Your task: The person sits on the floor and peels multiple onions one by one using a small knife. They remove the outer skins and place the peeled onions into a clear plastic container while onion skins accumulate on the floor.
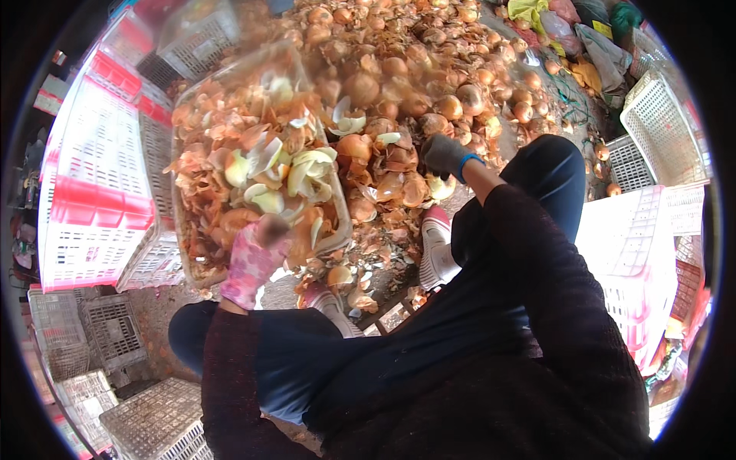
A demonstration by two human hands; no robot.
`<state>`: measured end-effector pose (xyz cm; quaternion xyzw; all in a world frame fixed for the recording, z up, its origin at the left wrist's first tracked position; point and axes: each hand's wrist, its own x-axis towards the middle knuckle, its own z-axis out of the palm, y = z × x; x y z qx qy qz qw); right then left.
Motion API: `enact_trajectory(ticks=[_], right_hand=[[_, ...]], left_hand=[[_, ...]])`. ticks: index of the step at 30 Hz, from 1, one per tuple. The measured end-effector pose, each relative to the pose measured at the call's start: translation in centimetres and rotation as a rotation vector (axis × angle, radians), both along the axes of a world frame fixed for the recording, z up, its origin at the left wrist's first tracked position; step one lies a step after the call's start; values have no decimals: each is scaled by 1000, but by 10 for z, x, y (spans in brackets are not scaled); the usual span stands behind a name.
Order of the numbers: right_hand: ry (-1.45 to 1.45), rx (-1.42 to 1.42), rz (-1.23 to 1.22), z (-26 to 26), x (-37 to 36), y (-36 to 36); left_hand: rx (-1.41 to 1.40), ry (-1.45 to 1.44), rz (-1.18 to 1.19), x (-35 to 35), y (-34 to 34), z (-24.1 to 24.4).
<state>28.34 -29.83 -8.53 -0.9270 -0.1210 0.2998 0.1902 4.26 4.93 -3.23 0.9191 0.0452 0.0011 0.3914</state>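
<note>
My left hand point(257, 261), in a pink patterned glove, is over the near left part of a shallow plastic crate point(336, 234) heaped with onion skins point(204, 172). A dark blur covers its fingers, so I cannot see what they hold. Pale peeled onion layers point(310, 168) lie on the skins ahead of it. My right hand point(445, 155), in a dark grey glove with a blue band at the wrist, hangs over the edge of the onion pile. Its fingers are curled, and whatever is inside them is hidden. Just below it sits a pale yellow onion point(440, 186).
A large pile of unpeeled onions point(397, 69) spreads ahead. White and pink crates point(98, 190) stack at the left, and more white crates point(632, 259) stand at the right. Bags point(601, 54) lie far right. Loose skins point(379, 247) litter the ground by my shoes point(437, 247).
</note>
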Motion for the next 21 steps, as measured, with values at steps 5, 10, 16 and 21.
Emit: enact_trajectory(ticks=[5,10,16,21], right_hand=[[-108,-33,38,-59,-23,-20],[-172,200,-254,-118,-11,-22],[-385,186,70,-103,-41,50],[-391,313,30,-170,-65,89]], left_hand=[[-88,-124,259,11,-21,-24],[167,-222,261,15,-31,-21],[315,-347,202,16,-37,-12],[370,-356,172,18,-38,-16]])
